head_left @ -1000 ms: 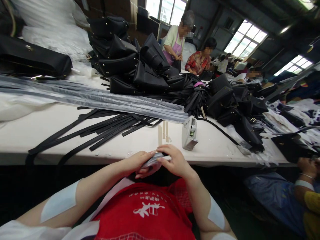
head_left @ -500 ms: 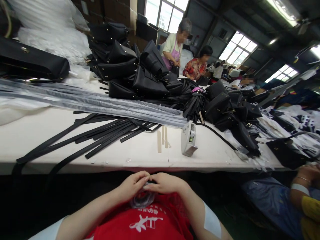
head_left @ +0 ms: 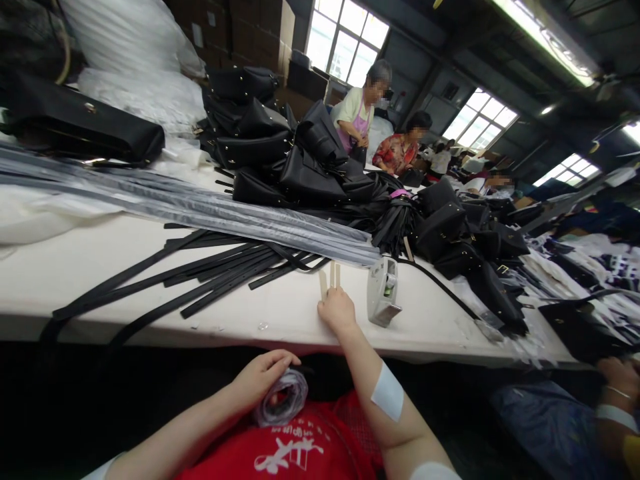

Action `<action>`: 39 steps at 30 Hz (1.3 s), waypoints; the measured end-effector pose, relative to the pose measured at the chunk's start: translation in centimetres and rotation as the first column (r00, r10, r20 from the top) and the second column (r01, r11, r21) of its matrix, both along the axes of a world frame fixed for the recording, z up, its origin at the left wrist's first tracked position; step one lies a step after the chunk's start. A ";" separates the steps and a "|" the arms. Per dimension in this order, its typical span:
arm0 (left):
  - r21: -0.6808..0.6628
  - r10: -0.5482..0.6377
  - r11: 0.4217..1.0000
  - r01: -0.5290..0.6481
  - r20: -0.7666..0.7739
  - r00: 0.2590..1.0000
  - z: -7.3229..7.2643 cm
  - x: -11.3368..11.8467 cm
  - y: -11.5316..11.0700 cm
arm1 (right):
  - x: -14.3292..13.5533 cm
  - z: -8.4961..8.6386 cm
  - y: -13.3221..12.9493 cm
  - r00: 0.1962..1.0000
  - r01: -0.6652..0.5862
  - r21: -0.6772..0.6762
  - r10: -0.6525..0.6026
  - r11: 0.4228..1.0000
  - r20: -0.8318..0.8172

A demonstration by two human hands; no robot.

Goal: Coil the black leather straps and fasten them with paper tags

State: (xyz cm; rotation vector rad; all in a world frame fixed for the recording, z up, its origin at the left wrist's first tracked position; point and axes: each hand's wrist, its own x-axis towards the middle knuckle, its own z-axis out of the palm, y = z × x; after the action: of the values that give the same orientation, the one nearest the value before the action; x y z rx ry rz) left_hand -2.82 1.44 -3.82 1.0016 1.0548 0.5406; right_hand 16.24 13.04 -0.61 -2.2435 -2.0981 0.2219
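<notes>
My left hand (head_left: 265, 377) is closed around a coiled roll wrapped in clear plastic (head_left: 287, 399), held at my lap in front of the red shirt. Out on the white table (head_left: 280, 313), my right hand (head_left: 338, 310) touches the near ends of several thin beige strips (head_left: 323, 280); its fingers are bent, and whether they grip a strip is hidden. Just right of that hand stands a pale tape dispenser (head_left: 383, 293). Loose black straps (head_left: 220, 280) lie on the table to the left, beside long plastic-wrapped straps (head_left: 240, 219).
Black bags (head_left: 310, 177) are heaped across the back, with more bags (head_left: 445, 220) at the right. A black bag (head_left: 90, 127) lies far left. A neighbour's hand (head_left: 620, 377) is at the right edge. Two people stand or sit behind the heap.
My right hand has left my left hand and reached forward to the beige strips. The coiled roll now shows more fully in my left hand. The whole view has shifted slightly.
</notes>
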 end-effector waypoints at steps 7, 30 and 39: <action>-0.009 -0.005 1.000 0.005 0.034 0.999 0.1 0.6 0.1 | 0.3 0.0 0.5 0.998 0.016 -0.009 -0.015 1.000 0.065; 0.022 -0.016 1.000 0.015 0.019 1.000 0.6 0.6 0.0 | 0.4 -0.9 0.9 0.991 -0.086 0.050 0.080 0.995 0.110; 0.018 -0.003 1.000 0.003 0.011 1.000 1.2 0.4 -0.2 | 1.5 -1.1 -1.0 0.986 -0.153 0.035 0.151 0.988 0.072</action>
State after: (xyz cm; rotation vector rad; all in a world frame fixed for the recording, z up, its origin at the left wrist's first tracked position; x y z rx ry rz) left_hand -2.47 1.24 -2.59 1.0152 1.0402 0.5538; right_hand 17.78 12.07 -1.73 -2.0999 -2.2900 0.1099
